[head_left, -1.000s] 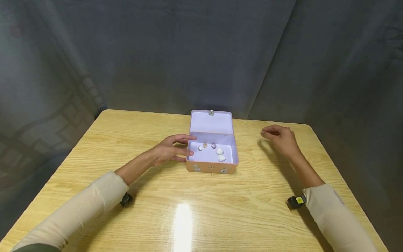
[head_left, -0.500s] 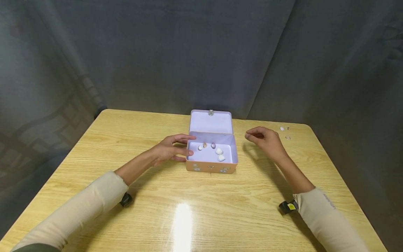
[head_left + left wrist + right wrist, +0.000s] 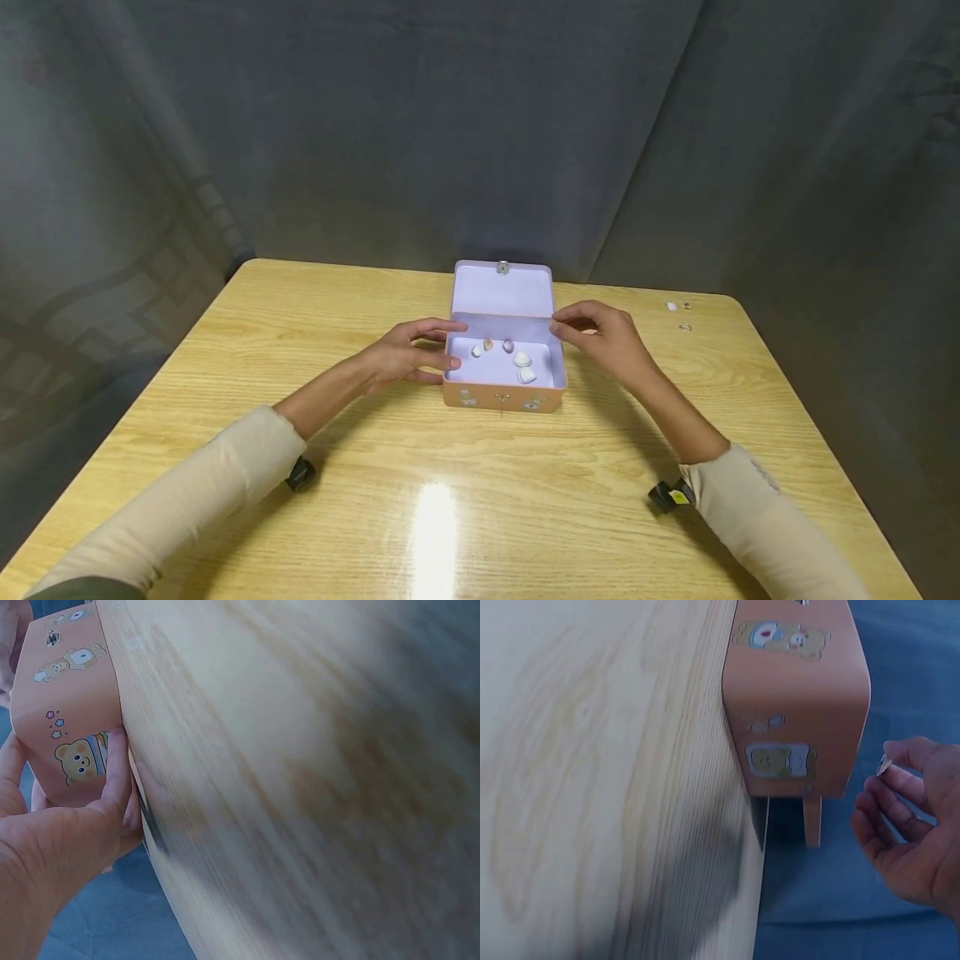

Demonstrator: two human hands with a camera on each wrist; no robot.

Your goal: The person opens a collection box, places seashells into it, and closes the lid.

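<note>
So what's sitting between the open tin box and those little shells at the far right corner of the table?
In the head view, the right hand hovers beside the tin box; beyond it, only bare table reaches the loose shells.

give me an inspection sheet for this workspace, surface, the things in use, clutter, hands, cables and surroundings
Surface: wooden table, with a light glare near the front.
Things in use: open tin box with bear pictures, lid upright; five small shells inside.
Clutter: three small shells near the far right corner.
Hands: left hand holds the box's left side; right hand at its right rim, pinching a small shell.
Cables: nothing seen.
Surroundings: dark grey curtain behind the table.
</note>
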